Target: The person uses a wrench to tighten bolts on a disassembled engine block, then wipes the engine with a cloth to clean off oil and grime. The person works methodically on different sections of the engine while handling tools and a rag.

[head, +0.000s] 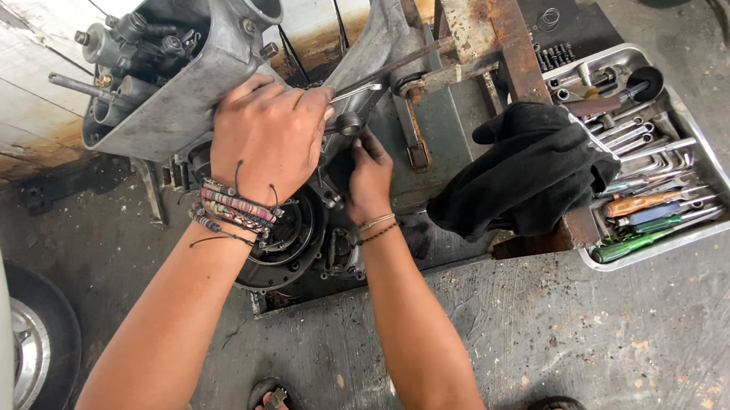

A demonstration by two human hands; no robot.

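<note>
On the concrete floor, an aluminium engine casing (pixel 175 86) lies steadied by the left hand (pixel 268 137), fingers spread flat. Right hand (pixel 369 175) pinches a wrench's ring end (pixel 350 124) at a fastener: loosening stage; turning comes next. Tool tray (pixel 722 185) sits rightward.
</note>
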